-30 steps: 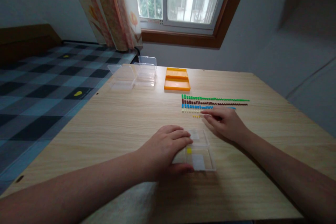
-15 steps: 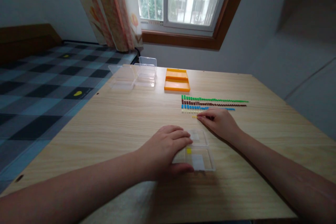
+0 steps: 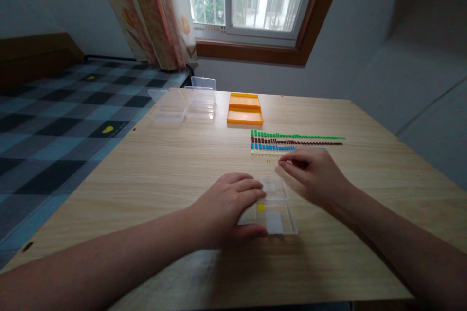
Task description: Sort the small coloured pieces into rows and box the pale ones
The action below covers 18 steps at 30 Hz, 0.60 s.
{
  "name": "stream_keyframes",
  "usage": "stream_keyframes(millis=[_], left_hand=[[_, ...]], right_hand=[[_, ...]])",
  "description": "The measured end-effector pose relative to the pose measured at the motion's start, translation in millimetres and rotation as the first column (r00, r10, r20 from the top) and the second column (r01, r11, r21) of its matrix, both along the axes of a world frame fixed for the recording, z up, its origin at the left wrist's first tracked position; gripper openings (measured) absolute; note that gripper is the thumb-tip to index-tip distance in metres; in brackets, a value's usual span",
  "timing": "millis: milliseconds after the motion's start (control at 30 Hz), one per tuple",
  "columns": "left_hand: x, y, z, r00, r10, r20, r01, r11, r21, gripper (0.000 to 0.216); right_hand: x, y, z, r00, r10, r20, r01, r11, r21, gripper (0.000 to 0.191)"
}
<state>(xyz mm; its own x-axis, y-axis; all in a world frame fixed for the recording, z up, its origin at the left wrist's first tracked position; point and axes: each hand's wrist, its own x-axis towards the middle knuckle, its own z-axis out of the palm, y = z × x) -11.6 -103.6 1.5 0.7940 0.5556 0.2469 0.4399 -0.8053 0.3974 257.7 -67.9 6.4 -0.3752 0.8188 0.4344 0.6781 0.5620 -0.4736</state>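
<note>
My left hand (image 3: 226,206) lies over the left part of a small clear box (image 3: 279,221) with its lid open, fingers on top and thumb along the front edge. A yellow piece (image 3: 261,207) sits inside the box. My right hand (image 3: 314,172) hovers just behind the box, fingertips pinched together; what they hold is too small to see. Just in front of those fingertips are two tiny yellow pieces (image 3: 268,160). Behind them run rows of small pieces: green (image 3: 292,136), brown (image 3: 295,142), blue (image 3: 272,147) and pale yellow (image 3: 260,153).
An orange tray (image 3: 244,109) stands behind the rows on the wooden table (image 3: 164,175). Two open clear boxes (image 3: 182,104) sit at the table's far left corner. A bed with a checked cover (image 3: 54,121) lies to the left, a window behind.
My right hand slid left along the near rows to the small yellow pieces, then drew back a little with its fingertips pinched. My left hand stayed on the clear box.
</note>
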Motion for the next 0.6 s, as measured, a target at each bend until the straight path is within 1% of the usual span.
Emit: stream_keyframes(millis=[67, 100, 133, 200, 300, 367, 467, 600], left_hand=[[0.5, -0.3, -0.8, 1.000, 0.004, 0.006, -0.004, 1.000, 0.005, 0.058], [0.7, -0.4, -1.4, 1.000, 0.004, 0.004, -0.004, 1.000, 0.007, 0.057], [0.9, -0.4, -2.0, 1.000, 0.004, 0.002, -0.004, 1.000, 0.011, 0.057], [1.0, -0.4, -3.3, 1.000, 0.003, 0.001, -0.003, 1.000, 0.015, 0.057], [0.7, -0.7, -4.1, 1.000, 0.012, 0.013, -0.012, 1.000, 0.015, 0.056], [0.8, -1.1, -3.9, 1.000, 0.015, 0.014, -0.015, 1.000, 0.016, 0.056], [1.2, -1.3, -3.6, 1.000, 0.009, 0.010, -0.009, 1.000, 0.019, 0.056], [0.8, -0.7, -4.1, 1.000, 0.003, 0.018, -0.004, 1.000, 0.020, 0.056]], right_hand=[[1.2, -17.7, 14.2, 0.987, 0.161, 0.001, -0.161, 0.987, -0.014, 0.020], [0.7, -26.2, 20.0, 0.977, 0.213, 0.016, -0.213, 0.976, -0.040, 0.020], [-0.5, -33.7, 24.2, 0.966, 0.258, 0.028, -0.255, 0.964, -0.071, 0.019], [-4.7, -44.8, 27.1, 0.950, 0.305, 0.065, -0.292, 0.943, -0.162, 0.018], [-12.0, -51.9, 20.1, 0.916, 0.378, 0.134, -0.336, 0.907, -0.255, 0.018], [-15.6, -53.6, 12.1, 0.903, 0.399, 0.162, -0.349, 0.899, -0.266, 0.019], [-18.7, -55.6, 1.7, 0.905, 0.394, 0.158, -0.346, 0.901, -0.262, 0.018], [-20.3, -55.6, -3.3, 0.908, 0.398, 0.131, -0.356, 0.897, -0.261, 0.017]])
